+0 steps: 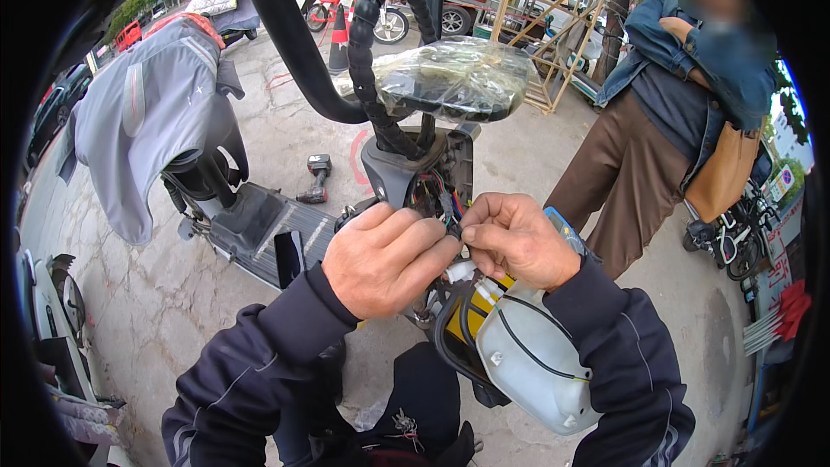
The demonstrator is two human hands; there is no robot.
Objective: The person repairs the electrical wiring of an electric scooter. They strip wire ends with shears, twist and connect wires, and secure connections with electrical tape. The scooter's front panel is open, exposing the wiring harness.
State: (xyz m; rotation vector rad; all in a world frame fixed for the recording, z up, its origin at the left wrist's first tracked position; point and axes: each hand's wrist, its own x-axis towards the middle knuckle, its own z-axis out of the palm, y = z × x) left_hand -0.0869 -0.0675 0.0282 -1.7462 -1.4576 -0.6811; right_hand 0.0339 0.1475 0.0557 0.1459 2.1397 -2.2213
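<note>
In front of me is an electric scooter with its front column [389,170] opened. Coloured wires [448,197] spill out of it and run down to my fingertips. My left hand [389,259] has its fingers curled in a pinch at these wires. Facing it, my right hand [526,242] pinches thumb against forefinger at the same wires; the exact piece between the fingertips is hidden. Below my right hand hangs a pale translucent lamp housing [540,367] with a black cable across it, beside a yellow-and-black part [458,320]. White connectors [461,271] show just under the fingers.
A plastic-wrapped display [458,73] and black handlebar [285,35] rise ahead. On the ground lies a cordless drill [318,180]; a phone [290,259] rests at the footboard [268,220]. A grey cover [147,112] drapes the seat. At right stands a person [648,112] with folded arms.
</note>
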